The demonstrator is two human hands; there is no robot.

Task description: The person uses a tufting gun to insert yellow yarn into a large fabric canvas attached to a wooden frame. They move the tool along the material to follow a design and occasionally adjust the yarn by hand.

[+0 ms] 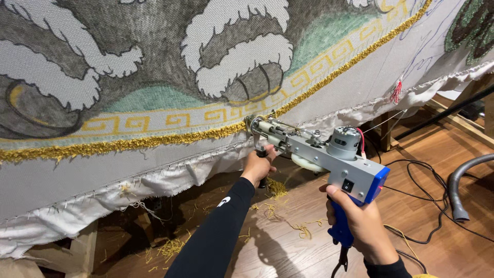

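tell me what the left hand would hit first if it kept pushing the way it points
Most likely the stretched backing cloth: the left hand grips the tufting gun by its front handle, pointing toward the gold yarn border. The remaining gap is hard to judge.

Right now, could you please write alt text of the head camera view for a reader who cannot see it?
Two hands press a grey metal tufting gun with blue plastic handle against a stretched grey fabric, along a gold yarn border. The left hand grips the front handle, the right hand the rear one; yarn scraps lie on the wooden floor.
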